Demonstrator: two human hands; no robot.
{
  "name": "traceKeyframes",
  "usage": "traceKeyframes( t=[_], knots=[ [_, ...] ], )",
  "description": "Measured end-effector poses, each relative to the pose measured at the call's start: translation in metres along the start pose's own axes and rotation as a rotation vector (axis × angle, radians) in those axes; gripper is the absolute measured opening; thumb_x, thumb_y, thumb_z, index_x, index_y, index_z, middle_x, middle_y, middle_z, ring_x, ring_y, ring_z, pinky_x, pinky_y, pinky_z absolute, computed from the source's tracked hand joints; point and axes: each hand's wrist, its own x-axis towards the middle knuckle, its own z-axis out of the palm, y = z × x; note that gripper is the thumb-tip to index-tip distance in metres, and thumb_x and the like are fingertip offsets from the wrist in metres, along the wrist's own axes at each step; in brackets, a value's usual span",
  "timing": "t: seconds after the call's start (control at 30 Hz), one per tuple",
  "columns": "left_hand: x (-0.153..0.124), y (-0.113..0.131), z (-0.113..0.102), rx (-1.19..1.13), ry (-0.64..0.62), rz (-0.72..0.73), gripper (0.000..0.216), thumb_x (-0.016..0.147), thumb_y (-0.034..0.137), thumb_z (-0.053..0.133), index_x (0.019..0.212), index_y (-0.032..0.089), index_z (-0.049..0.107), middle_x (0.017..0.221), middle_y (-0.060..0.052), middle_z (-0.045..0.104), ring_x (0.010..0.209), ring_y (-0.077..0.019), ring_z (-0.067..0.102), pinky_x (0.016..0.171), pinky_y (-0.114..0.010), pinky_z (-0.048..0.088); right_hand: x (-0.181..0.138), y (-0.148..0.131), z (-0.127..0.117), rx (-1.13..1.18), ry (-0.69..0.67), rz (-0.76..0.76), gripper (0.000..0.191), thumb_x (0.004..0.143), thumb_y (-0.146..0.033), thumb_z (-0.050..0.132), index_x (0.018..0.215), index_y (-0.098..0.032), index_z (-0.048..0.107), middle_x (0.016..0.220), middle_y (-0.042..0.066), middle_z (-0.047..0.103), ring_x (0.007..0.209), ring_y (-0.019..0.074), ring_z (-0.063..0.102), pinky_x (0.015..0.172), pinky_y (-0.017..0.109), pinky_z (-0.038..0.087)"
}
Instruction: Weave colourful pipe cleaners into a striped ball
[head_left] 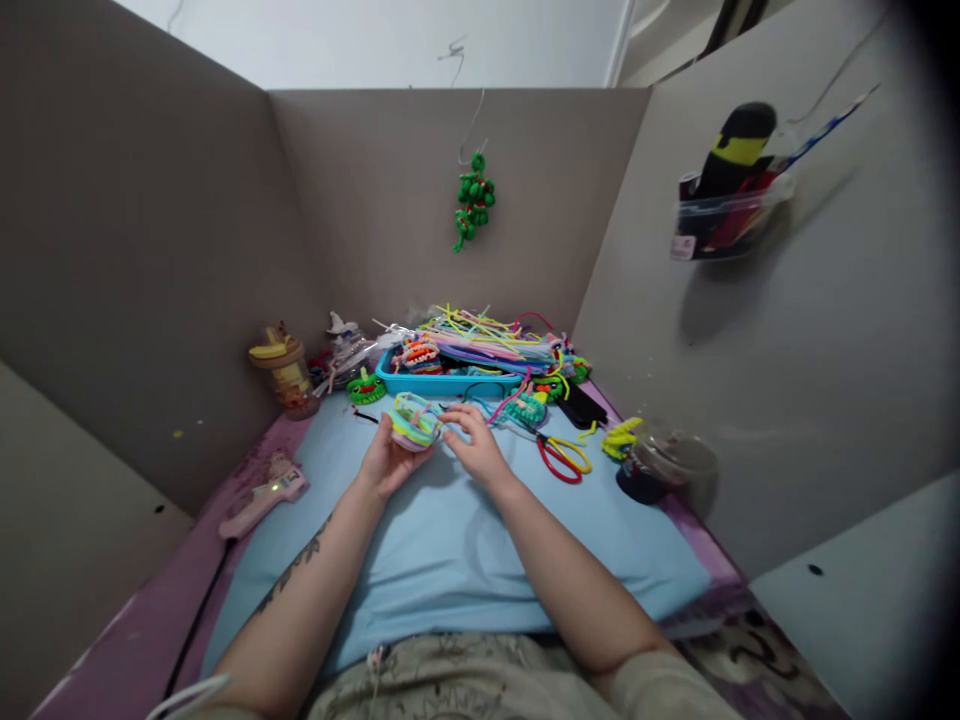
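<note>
A small rounded piece of bent pipe cleaners [415, 420], in mint, yellow and lilac, sits in my left hand [388, 460], with the fingers wrapped round its near side. My right hand [474, 440] is closed at the right edge of this piece, thumb and fingertips pinching what looks like a pale pipe cleaner end; the exact grip is too small to see. Right of my hands lie scissors [562, 460] with one red and one yellow handle. Beyond my right hand is a teal pipe-cleaner figure [526, 405].
A blue tray [457, 384] heaped with pipe cleaners [487, 340] stands at the back. A pink glue gun [266, 497] lies left, near a tan cup [285, 370]. At right are a dark jar [643, 475] and a black flat object [581, 405]. Grey panels [450, 130] enclose the table.
</note>
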Motion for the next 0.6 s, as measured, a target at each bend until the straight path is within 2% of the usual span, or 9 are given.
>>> traceKeyframes(
  t=[0.1,0.17,0.23,0.33,0.47,0.6],
  knots=[
    [-0.001,-0.001,0.002,-0.015,0.001,-0.027,0.058,0.080,0.065,0.046,0.118,0.022,0.053,0.117,-0.009,0.061,0.102,-0.0249,0.061,0.087,-0.045,0.051,-0.002,0.001,0.003,0.002,-0.009,-0.008,0.024,0.075,-0.025,0.061,0.099,-0.025,0.065,0.117,0.007,0.052,0.115,0.0217,0.048,0.100,0.038,0.037],
    [-0.001,-0.002,0.003,-0.009,-0.009,-0.046,0.058,0.080,0.066,0.046,0.117,0.022,0.053,0.116,-0.009,0.062,0.100,-0.0250,0.062,0.087,-0.045,0.051,-0.002,0.001,0.005,0.012,-0.013,-0.019,0.018,0.075,-0.027,0.062,0.092,-0.023,0.065,0.115,0.007,0.052,0.115,0.0220,0.048,0.102,0.038,0.036],
    [0.000,-0.003,0.002,-0.011,-0.015,-0.062,0.058,0.080,0.066,0.044,0.117,0.022,0.053,0.114,-0.009,0.063,0.099,-0.0243,0.062,0.085,-0.044,0.052,-0.002,0.001,0.006,0.038,-0.031,-0.017,0.011,0.075,-0.028,0.063,0.084,-0.021,0.064,0.114,0.008,0.051,0.115,0.0220,0.048,0.102,0.038,0.035],
    [0.001,-0.004,0.001,-0.036,-0.014,-0.089,0.056,0.082,0.065,0.042,0.116,0.021,0.053,0.110,-0.009,0.064,0.095,-0.0221,0.064,0.082,-0.040,0.053,-0.003,-0.002,0.007,0.105,-0.072,0.024,0.011,0.074,-0.030,0.064,0.078,-0.020,0.063,0.115,0.008,0.051,0.115,0.0213,0.049,0.099,0.036,0.038],
    [0.001,-0.003,0.000,-0.100,-0.033,-0.122,0.050,0.086,0.057,0.043,0.120,0.020,0.050,0.109,-0.008,0.065,0.091,-0.0197,0.065,0.081,-0.036,0.054,-0.002,-0.005,0.009,0.204,-0.101,0.057,0.019,0.070,-0.034,0.069,0.081,-0.019,0.064,0.122,0.009,0.049,0.118,0.0215,0.047,0.099,0.035,0.037],
    [0.002,-0.003,-0.002,-0.161,-0.036,-0.164,0.043,0.091,0.047,0.041,0.119,0.017,0.050,0.103,-0.008,0.067,0.085,-0.0195,0.066,0.077,-0.037,0.056,-0.002,-0.005,0.013,0.204,-0.104,0.063,0.016,0.068,-0.032,0.071,0.072,-0.018,0.065,0.124,0.008,0.050,0.117,0.0222,0.048,0.103,0.037,0.032]
  ],
)
